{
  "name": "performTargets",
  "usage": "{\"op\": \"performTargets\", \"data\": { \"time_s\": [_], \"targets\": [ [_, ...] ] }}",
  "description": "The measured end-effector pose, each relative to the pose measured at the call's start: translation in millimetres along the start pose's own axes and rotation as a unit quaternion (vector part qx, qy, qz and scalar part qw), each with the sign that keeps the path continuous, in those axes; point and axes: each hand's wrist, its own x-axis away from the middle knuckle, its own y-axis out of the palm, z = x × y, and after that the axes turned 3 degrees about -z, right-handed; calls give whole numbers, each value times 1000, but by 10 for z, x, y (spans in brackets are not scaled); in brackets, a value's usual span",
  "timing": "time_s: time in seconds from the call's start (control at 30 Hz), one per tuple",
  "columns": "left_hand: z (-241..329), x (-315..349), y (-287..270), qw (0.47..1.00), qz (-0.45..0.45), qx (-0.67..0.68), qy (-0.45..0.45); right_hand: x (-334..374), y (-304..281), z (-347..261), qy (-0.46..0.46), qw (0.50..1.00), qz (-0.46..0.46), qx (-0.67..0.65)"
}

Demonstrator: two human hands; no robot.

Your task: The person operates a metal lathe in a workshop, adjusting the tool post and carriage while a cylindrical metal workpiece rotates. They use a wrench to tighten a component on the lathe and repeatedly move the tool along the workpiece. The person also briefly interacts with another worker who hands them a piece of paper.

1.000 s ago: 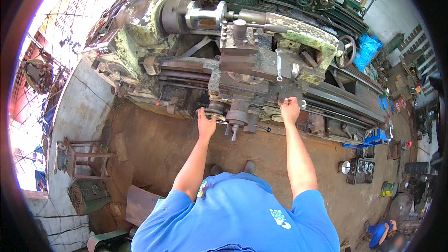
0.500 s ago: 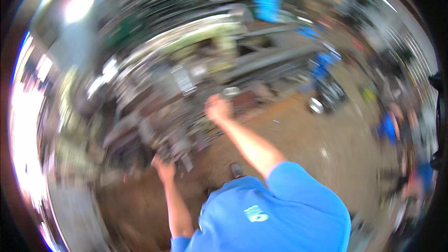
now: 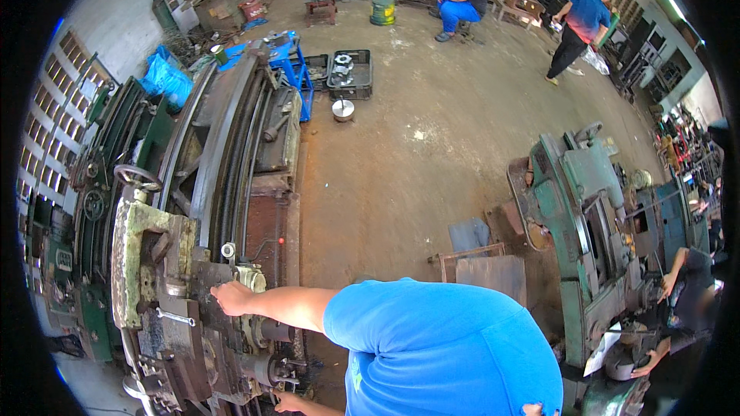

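A big lathe (image 3: 210, 177) looks very heavy and stiff. At its front edge sits a crank (image 3: 267, 370), likely hard and maybe slippery with oil, best held by its ends. The right hand (image 3: 233, 298) curls near that edge; the left hand (image 3: 291, 402) is beside the crank. Whether either pinches anything, one cannot tell. Farther in lies a wrench (image 3: 176, 317).

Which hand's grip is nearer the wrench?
Right. The right grip is slightly up and to the right of the wrench in the picture, apart from it; the left grip is farther off, down and right near the lower edge.
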Motion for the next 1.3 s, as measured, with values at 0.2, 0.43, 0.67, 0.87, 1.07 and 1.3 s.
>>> {"op": "performTargets", "data": {
  "time_s": [0.2,0.43,0.67,0.87,1.07,1.3],
  "targets": [
    [-31,-62,55,998,38,-7,-49,-20,-4,-50,10,1000,-10,17],
    [-26,23,5,996,73,39,-17,-83,101,-9,23,999,-17,16],
    [10,140,-54,806,-22,-554,208,-225,231,93,-22,998,-10,60],
    [211,504,-285,973,-8,231,-20,-215,372,179,50,981,-73,-174],
    [271,626,-525,983,-28,181,-21,-272,443,189,-110,990,46,76],
    [107,627,-810,985,-71,158,-18,-272,457,225,-106,990,40,89]
  ]
}}
